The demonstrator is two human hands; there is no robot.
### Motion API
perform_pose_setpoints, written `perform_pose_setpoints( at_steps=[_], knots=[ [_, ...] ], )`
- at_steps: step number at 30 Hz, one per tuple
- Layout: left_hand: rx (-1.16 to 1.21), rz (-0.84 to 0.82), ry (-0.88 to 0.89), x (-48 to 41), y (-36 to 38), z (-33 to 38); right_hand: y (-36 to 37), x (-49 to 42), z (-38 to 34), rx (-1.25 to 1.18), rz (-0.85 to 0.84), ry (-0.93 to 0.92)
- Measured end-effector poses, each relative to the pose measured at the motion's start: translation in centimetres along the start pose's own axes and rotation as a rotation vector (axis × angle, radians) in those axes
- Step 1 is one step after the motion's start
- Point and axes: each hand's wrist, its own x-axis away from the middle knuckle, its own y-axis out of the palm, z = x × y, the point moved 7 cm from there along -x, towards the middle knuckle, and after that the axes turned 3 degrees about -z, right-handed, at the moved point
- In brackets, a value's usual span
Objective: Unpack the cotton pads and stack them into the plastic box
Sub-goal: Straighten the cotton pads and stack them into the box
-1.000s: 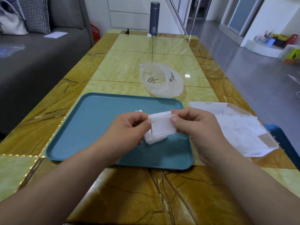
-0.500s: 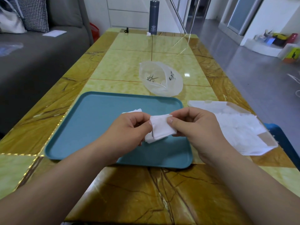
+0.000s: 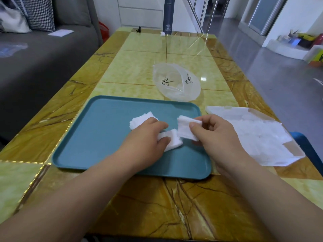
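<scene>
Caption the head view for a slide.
Left hand grips a cotton-pad stack over the teal tray; right hand pinches a second stack.

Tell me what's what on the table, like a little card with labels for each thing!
left hand: grips a small stack of cotton pads
right hand: pinches a second bunch
loose pile: lies on the teal tray, behind the left hand
clear bag: on the table beyond the tray
plastic box: right of the tray, white pads inside

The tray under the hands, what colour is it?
The tray is teal blue, plain with no pattern; the head view shows it.
</scene>
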Motion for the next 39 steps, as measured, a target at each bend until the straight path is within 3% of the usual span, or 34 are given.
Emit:
perform_pose_setpoints(
  at_steps=[10,15,19,23,33,39],
  knots=[
    [0.18,-0.177,-0.14,0.3,0.2,-0.5,0.8,0.0,1.1,-0.062,-0.023,0.089],
    [0.389,-0.089,-0.115,0.6,-0.6,-0.1,0.9,-0.2,1.1,-0.065,-0.041,0.083],
    [0.602,-0.11,-0.081,1.3,-1.4,0.6,1.1,0.1,0.8,-0.046,-0.093,0.058],
    [0.586,-0.047,-0.069,1.6,-2.1,0.9,1.7,0.5,0.4,-0.06,-0.191,0.049],
    [0.766,-0.075,-0.034,1.7,-1.8,0.9,3.1,1.4,-0.3,-0.123,-0.416,0.046],
    [0.804,-0.037,-0.054,1.3,-1.7,0.3,3.4,1.5,-0.3,-0.135,-0.444,0.051]
  ],
)
